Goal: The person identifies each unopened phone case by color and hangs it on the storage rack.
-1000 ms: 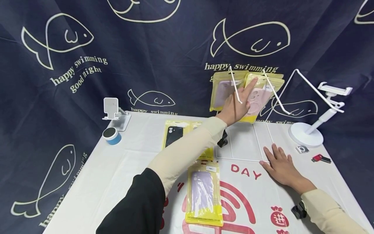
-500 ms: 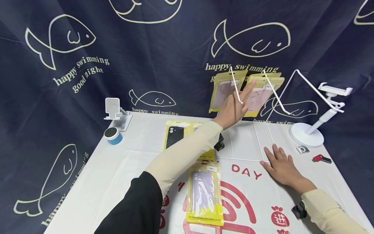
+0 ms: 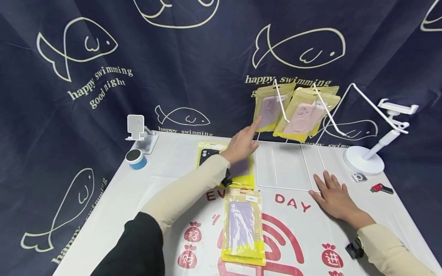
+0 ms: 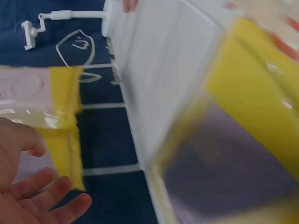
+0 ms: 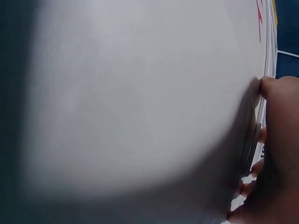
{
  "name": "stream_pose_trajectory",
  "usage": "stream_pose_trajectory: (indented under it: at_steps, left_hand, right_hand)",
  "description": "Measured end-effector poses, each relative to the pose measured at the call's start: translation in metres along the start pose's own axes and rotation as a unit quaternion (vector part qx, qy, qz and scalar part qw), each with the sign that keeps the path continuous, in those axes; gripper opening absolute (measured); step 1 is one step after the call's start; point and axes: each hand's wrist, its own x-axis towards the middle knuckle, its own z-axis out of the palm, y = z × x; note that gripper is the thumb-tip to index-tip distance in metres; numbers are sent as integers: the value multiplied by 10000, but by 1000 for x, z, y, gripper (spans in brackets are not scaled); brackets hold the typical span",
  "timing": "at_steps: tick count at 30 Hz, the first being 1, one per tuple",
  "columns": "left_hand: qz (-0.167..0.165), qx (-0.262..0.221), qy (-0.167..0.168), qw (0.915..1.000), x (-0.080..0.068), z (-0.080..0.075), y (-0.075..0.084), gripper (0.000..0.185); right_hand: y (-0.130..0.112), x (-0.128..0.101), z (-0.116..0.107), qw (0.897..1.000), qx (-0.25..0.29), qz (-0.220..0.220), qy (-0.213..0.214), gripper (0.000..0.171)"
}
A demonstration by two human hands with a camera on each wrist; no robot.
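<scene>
In the head view my left hand (image 3: 241, 145) is over the table, fingers extended, holding nothing. Just beyond its fingertips hangs a yellow-edged pouch with a purple phone case (image 3: 270, 109). Beside that, overlapping pouches with pink phone cases (image 3: 299, 120) hang from the right hook of a white wire rack (image 3: 290, 188). Below the left hand lie a pouch with a black phone case (image 3: 207, 154) and one with a purple case (image 3: 240, 168), both partly covered by hand and sleeve. My right hand (image 3: 333, 197) rests on the table with fingers spread, at the rack's front edge.
A pouch with a lavender phone case (image 3: 241, 226) lies nearer me. At the left stand a white phone stand (image 3: 136, 128) and a blue round jar (image 3: 137, 160). A white jointed stand (image 3: 364, 160), a small silver square (image 3: 359, 177) and a red-black USB stick (image 3: 381, 188) are at right.
My left hand has drawn back from the hanging pouches, moving left and down over the table. The pouches with pink cases are now uncovered and have shifted slightly. My right hand stays put.
</scene>
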Motion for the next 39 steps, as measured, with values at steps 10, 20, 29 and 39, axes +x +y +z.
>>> stream_pose_trajectory:
  at_steps: [10, 20, 29, 39]
  left_hand:
    - [-1425, 729, -340, 9865, -51, -13, -77, 55]
    - [-2680, 1079, -748, 9544, -86, -23, -112, 70]
    - [-3507, 1296, -1846, 9089, -83, -13, -103, 114]
    - [-3451, 947, -1875, 9147, -71, -14, -89, 104]
  right_hand:
    - [0, 1, 1, 10000, -32, 22, 9, 79]
    - [0, 2, 2, 10000, -52, -3, 54, 79]
    - [-1, 1, 1, 10000, -67, -8, 73, 78]
    - [-3, -1, 0, 9999, -46, -41, 91, 78]
